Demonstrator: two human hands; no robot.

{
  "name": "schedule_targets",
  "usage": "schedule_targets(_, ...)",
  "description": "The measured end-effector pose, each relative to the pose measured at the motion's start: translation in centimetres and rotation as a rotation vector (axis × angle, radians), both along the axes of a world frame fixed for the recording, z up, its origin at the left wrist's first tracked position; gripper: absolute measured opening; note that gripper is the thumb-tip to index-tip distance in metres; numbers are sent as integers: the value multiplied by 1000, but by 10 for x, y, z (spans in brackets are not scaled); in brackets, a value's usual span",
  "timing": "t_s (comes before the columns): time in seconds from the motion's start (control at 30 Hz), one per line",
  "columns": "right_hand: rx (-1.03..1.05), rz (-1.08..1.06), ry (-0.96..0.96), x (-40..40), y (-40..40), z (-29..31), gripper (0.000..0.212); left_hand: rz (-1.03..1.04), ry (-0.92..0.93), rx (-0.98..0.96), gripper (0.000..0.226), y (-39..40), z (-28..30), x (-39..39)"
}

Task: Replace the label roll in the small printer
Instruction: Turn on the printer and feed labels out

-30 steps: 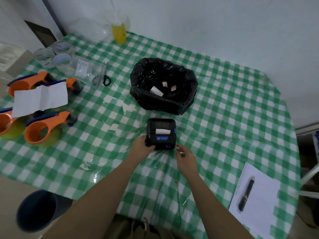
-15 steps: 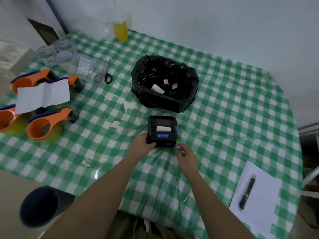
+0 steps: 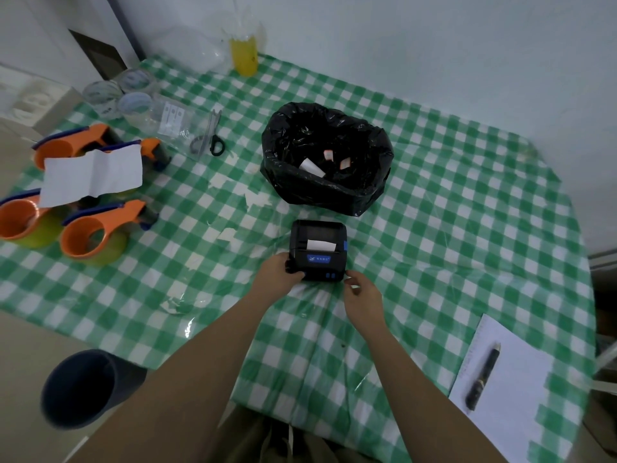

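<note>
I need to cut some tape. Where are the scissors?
The scissors lie on the far left part of the checked table, left of the black bin bag and just behind the orange tape dispensers.

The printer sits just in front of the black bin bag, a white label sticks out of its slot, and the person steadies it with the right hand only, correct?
Not quite. The head view shows the left hand gripping the printer; the right hand hovers beside it. The black bin bag and the white label are as you say.

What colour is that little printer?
The printer is black with a blue front panel, per the head view.
</note>
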State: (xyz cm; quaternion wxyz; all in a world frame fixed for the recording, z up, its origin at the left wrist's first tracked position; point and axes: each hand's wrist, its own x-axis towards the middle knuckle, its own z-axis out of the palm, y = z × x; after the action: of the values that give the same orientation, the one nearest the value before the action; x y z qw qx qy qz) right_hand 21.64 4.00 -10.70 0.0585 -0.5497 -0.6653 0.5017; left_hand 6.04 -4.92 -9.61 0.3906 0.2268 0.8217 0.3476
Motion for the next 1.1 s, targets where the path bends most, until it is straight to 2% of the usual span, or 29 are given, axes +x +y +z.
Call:
schedule_targets(0.57, -31, -39, 20, 5, -3, 1, 35, -36, 14, -8, 29, -1, 3, -2)
schedule_targets(1.1, 10, 36, 5, -5, 5, 10, 38, -58, 31, -26, 27, 1, 7, -2)
